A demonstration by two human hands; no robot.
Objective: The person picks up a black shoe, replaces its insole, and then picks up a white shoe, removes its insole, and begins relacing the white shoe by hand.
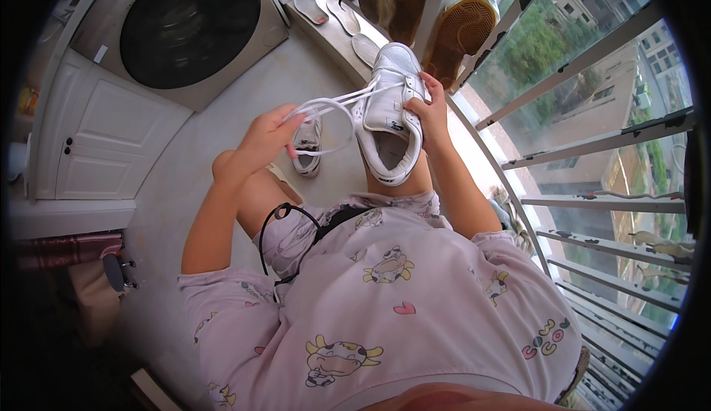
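Observation:
A white Nike sneaker point(387, 111) rests over my knee, its toe pointing away from me. My right hand point(430, 108) grips the sneaker's side by the eyelets. White shoelaces point(347, 100) run from the eyelets near the toe to my left hand point(269, 136), which is closed on them; a loop of lace hangs between hand and shoe. The laces are threaded only near the toe, and the upper eyelets beside the tongue show bare. Another sneaker point(307, 147) stands on the floor beyond my left hand, partly hidden by it and the laces.
A front-loading washing machine point(191, 28) stands at the upper left beside a white cabinet point(105, 133). Several insoles point(311, 8) lie on the ledge ahead. Shoes with brown soles point(464, 28) lean against the window railing point(600, 204) on the right. A black cord point(264, 233) hangs by my lap.

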